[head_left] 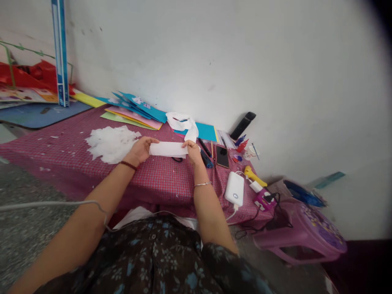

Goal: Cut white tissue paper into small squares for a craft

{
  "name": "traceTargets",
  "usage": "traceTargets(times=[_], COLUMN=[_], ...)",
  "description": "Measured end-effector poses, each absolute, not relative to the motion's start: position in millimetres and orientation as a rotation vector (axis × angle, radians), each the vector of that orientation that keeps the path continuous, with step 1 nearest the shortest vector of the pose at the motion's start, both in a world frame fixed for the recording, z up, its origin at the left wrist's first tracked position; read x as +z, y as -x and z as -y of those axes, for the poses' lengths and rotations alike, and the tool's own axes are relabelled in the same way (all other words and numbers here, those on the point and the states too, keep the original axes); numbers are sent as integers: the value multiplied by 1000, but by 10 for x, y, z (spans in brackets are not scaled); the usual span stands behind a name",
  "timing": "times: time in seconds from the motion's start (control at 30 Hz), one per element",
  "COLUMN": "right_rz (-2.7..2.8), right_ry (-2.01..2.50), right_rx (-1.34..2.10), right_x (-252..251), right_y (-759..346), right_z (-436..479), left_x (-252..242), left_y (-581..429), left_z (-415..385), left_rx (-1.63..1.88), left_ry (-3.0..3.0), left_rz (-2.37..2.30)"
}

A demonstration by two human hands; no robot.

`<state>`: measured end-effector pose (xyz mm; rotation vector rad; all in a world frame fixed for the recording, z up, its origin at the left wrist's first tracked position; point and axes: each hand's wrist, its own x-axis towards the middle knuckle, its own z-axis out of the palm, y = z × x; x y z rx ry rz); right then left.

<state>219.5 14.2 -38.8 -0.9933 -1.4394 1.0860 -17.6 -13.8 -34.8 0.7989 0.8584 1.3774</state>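
A strip of white tissue paper (168,149) stretches between my two hands above the checked tablecloth. Its left end is pinched by my left hand (141,150), thumb and fingers closed. At the other end, my right hand (192,151) grips the strip with its thumb on top. A heap of torn white tissue (112,143) lies just left of my left hand. Behind the strip sits a loose white tissue roll (180,122), partly unwound toward my right hand. Dark scissors (177,159) show partly beneath the strip.
Coloured paper sheets (137,112) lie at the back against the wall. To the right are a phone (222,156), a white power bank (234,188) with cables, pens and paint bottles (241,145). A pink stool (303,232) stands right of the table. A cable crosses my left forearm.
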Motion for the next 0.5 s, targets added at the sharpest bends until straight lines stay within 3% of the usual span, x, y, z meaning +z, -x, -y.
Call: traceTargets(times=[0.3, 0.5], right_rz=[1442, 1463], right_ry=[1036, 1061], right_rx=[1033, 1021], right_x=[-341, -348], right_y=[-2157, -2169], right_z=[-106, -100], left_x=[-391, -408], left_y=[148, 142], left_z=[157, 188], left_rx=[1448, 1235], left_ry=[-855, -983], left_rz=[-875, -955])
